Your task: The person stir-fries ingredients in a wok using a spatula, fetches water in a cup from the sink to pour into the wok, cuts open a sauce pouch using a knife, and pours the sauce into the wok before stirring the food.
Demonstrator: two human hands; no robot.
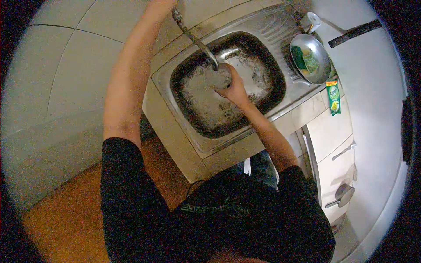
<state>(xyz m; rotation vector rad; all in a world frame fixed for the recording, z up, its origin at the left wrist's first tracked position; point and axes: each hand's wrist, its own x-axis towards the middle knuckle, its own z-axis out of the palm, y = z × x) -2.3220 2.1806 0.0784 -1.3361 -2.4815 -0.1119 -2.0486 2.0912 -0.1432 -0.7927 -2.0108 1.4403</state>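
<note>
Over the metal sink [193, 111], my right hand [234, 90] is wrapped round a clear glass [220, 78], held under the mouth of the faucet [199, 44]. The glass looks see-through, and whether water is in it cannot be made out. My left arm reaches up to the base of the faucet; my left hand [163, 3] is mostly cut off by the top edge of the view, so its fingers are hidden.
On the drainboard at the right stands a metal bowl [322, 55] with green and yellow sponges. Near it are a white cup [312, 21] and a green packet [333, 97]. A fork [343, 151] and a small pan [344, 195] lie farther down the counter.
</note>
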